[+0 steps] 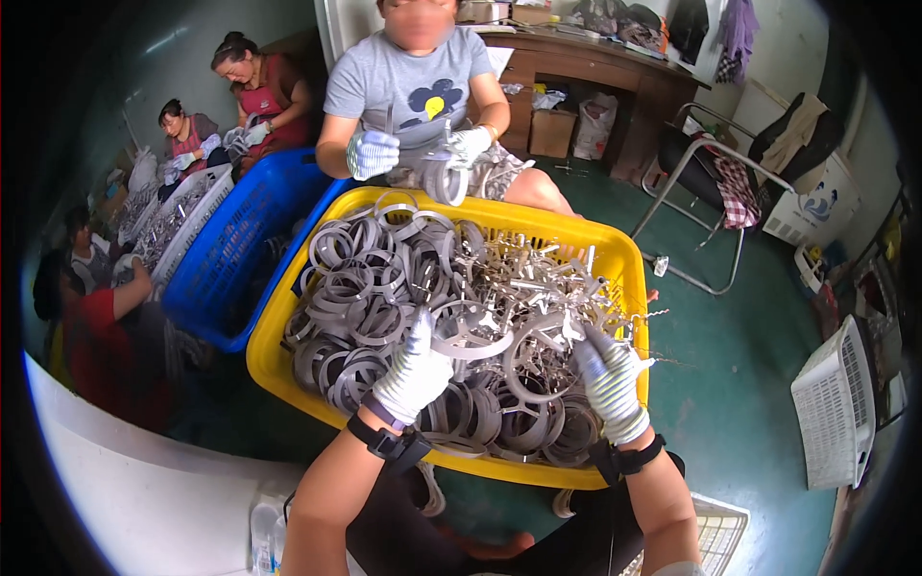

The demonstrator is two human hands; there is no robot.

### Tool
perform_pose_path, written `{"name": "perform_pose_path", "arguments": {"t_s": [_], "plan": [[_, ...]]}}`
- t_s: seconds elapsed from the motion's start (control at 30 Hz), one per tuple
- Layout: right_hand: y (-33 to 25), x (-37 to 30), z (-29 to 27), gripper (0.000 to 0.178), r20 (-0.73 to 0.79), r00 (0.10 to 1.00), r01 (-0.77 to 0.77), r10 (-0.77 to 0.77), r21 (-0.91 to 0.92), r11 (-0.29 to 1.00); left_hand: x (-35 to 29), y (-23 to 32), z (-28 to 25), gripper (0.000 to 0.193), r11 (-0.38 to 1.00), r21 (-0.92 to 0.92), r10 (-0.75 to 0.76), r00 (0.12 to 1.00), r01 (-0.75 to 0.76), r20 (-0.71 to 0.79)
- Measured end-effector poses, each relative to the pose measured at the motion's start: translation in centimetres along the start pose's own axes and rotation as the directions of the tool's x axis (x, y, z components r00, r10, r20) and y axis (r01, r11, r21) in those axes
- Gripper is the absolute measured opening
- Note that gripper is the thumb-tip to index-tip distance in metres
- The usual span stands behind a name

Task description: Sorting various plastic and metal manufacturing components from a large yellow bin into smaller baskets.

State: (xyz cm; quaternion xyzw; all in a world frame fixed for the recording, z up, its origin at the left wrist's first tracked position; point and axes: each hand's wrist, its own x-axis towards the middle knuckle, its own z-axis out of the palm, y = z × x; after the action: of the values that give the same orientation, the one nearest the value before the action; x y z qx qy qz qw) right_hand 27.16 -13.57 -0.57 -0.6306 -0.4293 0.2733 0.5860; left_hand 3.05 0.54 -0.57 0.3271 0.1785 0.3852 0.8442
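A grey metal ring [538, 370] with a flat band and short tabs sticking out from its rim lies tilted on top of the heap, just beside the gloved right hand [610, 382], whose fingers rest at its edge. A second ring piece [471, 336], a wider flat arc of the same dull metal, sits next to the gloved left hand [415, 372], touching its fingertips. Both lie among a tangled pile of rings [365, 288] filling the yellow basket [615, 254]; stacked bands crowd the left half, spiky tabbed pieces the right.
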Motion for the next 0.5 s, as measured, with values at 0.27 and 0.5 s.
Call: {"name": "perform_pose_path", "arguments": {"t_s": [0.27, 0.5], "plan": [[-0.6, 0.1, -0.3, 0.032, -0.115, 0.988, -0.035, 0.101, 0.472, 0.881, 0.3, -3.6, 0.2, 0.087, 0.941, 0.332, -0.018, 0.973, -0.061, 0.230], [-3.2, -0.3, 0.2, 0.027, 0.219, 0.948, -0.289, 0.232, 0.279, 0.916, -1.3, -4.6, 3.1, 0.089, 0.901, 0.431, -0.196, 0.927, 0.042, 0.319]]}}
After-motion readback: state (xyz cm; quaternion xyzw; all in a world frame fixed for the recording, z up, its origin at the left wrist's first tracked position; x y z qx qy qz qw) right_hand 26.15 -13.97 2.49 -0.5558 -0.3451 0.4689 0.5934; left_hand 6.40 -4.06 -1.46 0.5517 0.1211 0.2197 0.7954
